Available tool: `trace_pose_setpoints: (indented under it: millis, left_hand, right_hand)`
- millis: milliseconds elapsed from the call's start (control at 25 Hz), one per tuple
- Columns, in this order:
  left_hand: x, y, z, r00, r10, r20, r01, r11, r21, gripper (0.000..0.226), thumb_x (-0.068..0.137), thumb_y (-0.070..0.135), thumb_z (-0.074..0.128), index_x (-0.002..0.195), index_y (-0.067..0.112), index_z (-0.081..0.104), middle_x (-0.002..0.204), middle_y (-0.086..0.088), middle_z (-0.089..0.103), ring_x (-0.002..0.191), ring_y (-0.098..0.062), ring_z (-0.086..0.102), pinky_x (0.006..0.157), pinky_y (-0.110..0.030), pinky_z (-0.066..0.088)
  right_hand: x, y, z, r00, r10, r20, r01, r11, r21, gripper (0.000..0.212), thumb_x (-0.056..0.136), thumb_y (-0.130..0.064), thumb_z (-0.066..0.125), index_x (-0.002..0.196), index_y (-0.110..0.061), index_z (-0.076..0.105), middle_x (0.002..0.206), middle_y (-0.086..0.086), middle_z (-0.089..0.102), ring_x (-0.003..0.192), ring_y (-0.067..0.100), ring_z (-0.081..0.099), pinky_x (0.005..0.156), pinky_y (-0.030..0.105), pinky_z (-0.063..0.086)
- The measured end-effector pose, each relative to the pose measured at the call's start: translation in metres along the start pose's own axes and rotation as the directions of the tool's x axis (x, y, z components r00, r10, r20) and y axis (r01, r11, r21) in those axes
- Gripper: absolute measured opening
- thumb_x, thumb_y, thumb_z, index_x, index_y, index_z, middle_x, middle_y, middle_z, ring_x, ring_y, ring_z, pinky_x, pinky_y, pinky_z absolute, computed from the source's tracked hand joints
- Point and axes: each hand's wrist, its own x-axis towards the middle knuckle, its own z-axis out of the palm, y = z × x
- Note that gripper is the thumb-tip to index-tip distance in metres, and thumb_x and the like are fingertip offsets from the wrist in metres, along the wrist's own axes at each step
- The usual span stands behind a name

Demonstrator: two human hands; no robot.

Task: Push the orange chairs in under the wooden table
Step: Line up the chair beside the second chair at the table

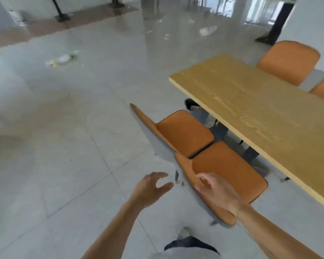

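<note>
The floor (67, 131) is pale grey tile, glossy enough to throw back the light from the far end of the room, with scraps of litter (61, 59) and a white crumpled thing (207, 30) lying on it well away from the furniture. A brown strip runs along the far left, where dark stand bases (63, 17) sit.

The wooden desk (266, 116) is long and narrow, its long axis running from the far middle of the room toward the near right. Along its near long edge stand two orange chairs side by side, seats touching or nearly so. The farther near-side chair (183, 133) has its seat front just at the desk's edge and its back leaning away toward the open floor. The closer near-side chair (230, 171) points the same way, seat toward the desk, back toward the person; most of both seats lies outside the desk's edge. Across the far long edge, the backs of two more orange chairs (288, 60) rise above the top.

The left hand (151, 187) hovers over bare floor, grip released, fingers spread and loosely curved, holding nothing. The right hand (215, 191) is over the closer chair's backrest, fingers loose; whether it touches I cannot tell.
</note>
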Motion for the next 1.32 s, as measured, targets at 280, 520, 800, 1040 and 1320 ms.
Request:
trace_pose_setpoints:
  millis: [280,520,800,1040,1320]
  left_hand:
    - [0.109,0.046,0.008,0.897,0.269,0.352,-0.372,0.889,0.268,0.073,0.081,0.075,0.051,0.140,0.032,0.045,0.147,0.010,0.044,0.134,-0.010,0.037,0.110,-0.042,0.036]
    - [0.160,0.038,0.020,0.742,0.316,0.591,-0.598,0.711,0.370,0.082,0.072,0.085,0.049,0.137,0.034,0.048,0.146,0.011,0.044,0.136,-0.013,0.034,0.111,-0.038,0.028]
    - [0.189,0.010,0.011,0.512,0.441,0.737,-0.820,0.507,0.266,0.096,0.066,0.097,0.026,0.141,0.039,0.041,0.146,0.016,0.041,0.136,-0.012,0.033,0.114,-0.044,0.024]
    - [0.198,0.007,0.021,0.465,0.487,0.739,-0.866,0.423,0.266,0.088,0.069,0.093,0.023,0.137,0.040,0.042,0.140,0.018,0.043,0.130,-0.012,0.038,0.109,-0.041,0.025]
    - [0.195,0.003,0.039,0.526,0.569,0.632,-0.845,0.431,0.315,0.080,0.071,0.095,0.024,0.125,0.044,0.055,0.127,0.019,0.055,0.118,-0.013,0.049,0.101,-0.045,0.032]
  right_hand:
    - [-0.021,0.040,0.015,0.947,0.318,-0.036,-0.313,0.944,0.100,0.061,0.084,-0.070,0.041,0.136,-0.038,0.044,0.135,-0.013,0.053,0.119,0.005,0.050,0.095,0.030,0.045]
    - [-0.040,0.024,0.043,0.859,0.506,-0.071,-0.488,0.854,0.181,0.041,0.085,-0.065,0.045,0.121,-0.047,0.046,0.127,-0.013,0.055,0.099,0.005,0.053,0.081,0.028,0.046]
    - [-0.036,-0.017,0.091,0.677,0.692,-0.249,-0.681,0.718,0.142,0.062,0.082,-0.076,0.040,0.134,-0.042,0.041,0.137,-0.017,0.045,0.127,0.015,0.039,0.105,0.038,0.032]
    - [-0.017,-0.034,0.111,0.570,0.728,-0.381,-0.750,0.650,0.120,0.078,0.075,-0.085,0.031,0.137,-0.038,0.040,0.139,-0.012,0.044,0.131,0.020,0.035,0.111,0.049,0.021]
    - [-0.002,-0.024,0.126,0.526,0.723,-0.449,-0.745,0.646,0.167,0.077,0.072,-0.088,0.034,0.130,-0.039,0.046,0.131,-0.013,0.049,0.128,0.021,0.036,0.110,0.060,0.013]
